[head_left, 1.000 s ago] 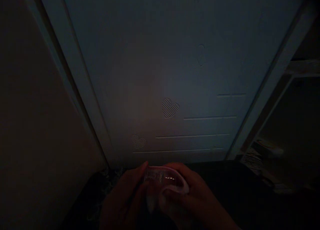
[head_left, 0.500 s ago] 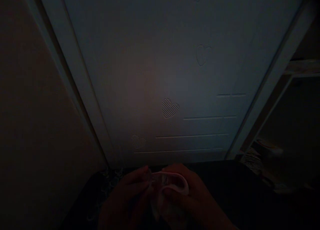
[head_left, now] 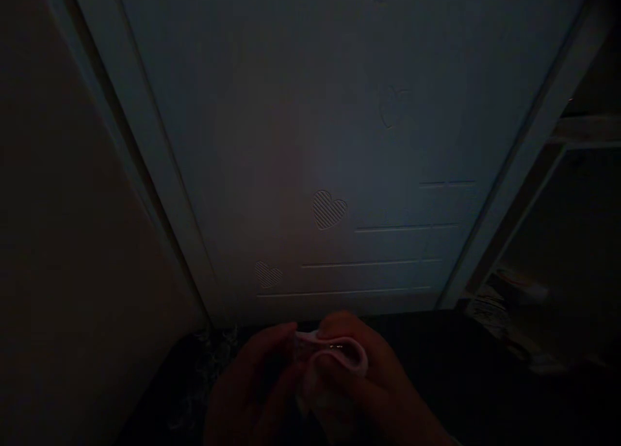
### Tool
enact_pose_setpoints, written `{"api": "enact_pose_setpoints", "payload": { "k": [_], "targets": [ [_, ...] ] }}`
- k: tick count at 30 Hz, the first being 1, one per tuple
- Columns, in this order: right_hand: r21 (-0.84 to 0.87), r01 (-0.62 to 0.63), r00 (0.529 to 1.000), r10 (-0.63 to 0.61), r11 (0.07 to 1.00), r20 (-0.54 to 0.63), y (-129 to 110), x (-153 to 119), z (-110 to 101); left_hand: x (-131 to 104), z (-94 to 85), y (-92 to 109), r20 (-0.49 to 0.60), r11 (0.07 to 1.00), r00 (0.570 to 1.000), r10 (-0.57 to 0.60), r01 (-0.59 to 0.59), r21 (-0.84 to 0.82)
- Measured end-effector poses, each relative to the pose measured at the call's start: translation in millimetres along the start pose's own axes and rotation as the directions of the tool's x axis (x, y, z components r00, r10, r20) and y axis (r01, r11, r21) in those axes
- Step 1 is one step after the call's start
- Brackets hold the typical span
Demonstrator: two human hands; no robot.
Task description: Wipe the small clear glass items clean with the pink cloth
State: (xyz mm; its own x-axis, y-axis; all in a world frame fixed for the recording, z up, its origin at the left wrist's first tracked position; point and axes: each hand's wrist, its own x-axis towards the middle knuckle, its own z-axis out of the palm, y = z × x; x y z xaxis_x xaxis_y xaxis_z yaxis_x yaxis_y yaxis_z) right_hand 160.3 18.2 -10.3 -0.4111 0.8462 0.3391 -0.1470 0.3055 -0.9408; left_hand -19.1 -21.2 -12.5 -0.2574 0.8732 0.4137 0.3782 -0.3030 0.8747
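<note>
In very dim light at the bottom of the head view, both hands hold a pale pinkish cloth piece with a looped, open edge (head_left: 358, 355). It may be a small garment or pouch; its kind is too dark to make out. My left hand (head_left: 250, 381) pinches the left end of the edge between thumb and fingers. On the other side, my right hand (head_left: 376, 375) grips the edge, its thumb on the near side and its fingers behind. Small bright glints show within the opening. Lower down, the cloth hangs between the hands and fades into shadow.
A pale door (head_left: 272, 142) with engraved hearts and lines stands in front. A dark surface (head_left: 417, 342) lies below it, with a faint pale pattern at left. A wall (head_left: 72, 239) rises at left; shelving (head_left: 589, 129) and papers (head_left: 524, 290) are at right.
My left hand has shifted slightly right, closer to my right hand. The cloth's opening has narrowed in the middle as my right fingers and thumb squeeze together.
</note>
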Motion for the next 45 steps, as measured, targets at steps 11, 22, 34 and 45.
{"api": "enact_pose_setpoints", "payload": {
  "k": [11, 22, 34, 45],
  "targets": [
    [0.008, -0.081, 0.996, 0.082, 0.997, -0.032, 5.1, 1.4, 1.8, 2.7, -2.3, -8.9, 0.105, 0.969, 0.967, 0.232, -0.221, -0.110],
    [0.277, -0.115, 0.968, 0.170, 0.954, -0.183, 13.9, 6.2, 6.4, 0.0, 7.3, -5.6, -0.040, 0.944, 0.965, 0.260, -0.263, -0.201],
    [0.309, -0.057, 0.998, 0.048, 0.949, 0.035, 17.6, 1.1, -6.1, 7.6, -10.1, 1.5, 0.082, 0.899, 0.995, -0.055, 0.086, -0.430],
    [0.193, 0.037, 0.999, -0.039, 0.980, 0.005, 24.0, 0.9, -9.3, 11.5, -10.8, -0.6, 0.205, 0.879, 0.977, -0.065, 0.153, -0.452]
  ]
}}
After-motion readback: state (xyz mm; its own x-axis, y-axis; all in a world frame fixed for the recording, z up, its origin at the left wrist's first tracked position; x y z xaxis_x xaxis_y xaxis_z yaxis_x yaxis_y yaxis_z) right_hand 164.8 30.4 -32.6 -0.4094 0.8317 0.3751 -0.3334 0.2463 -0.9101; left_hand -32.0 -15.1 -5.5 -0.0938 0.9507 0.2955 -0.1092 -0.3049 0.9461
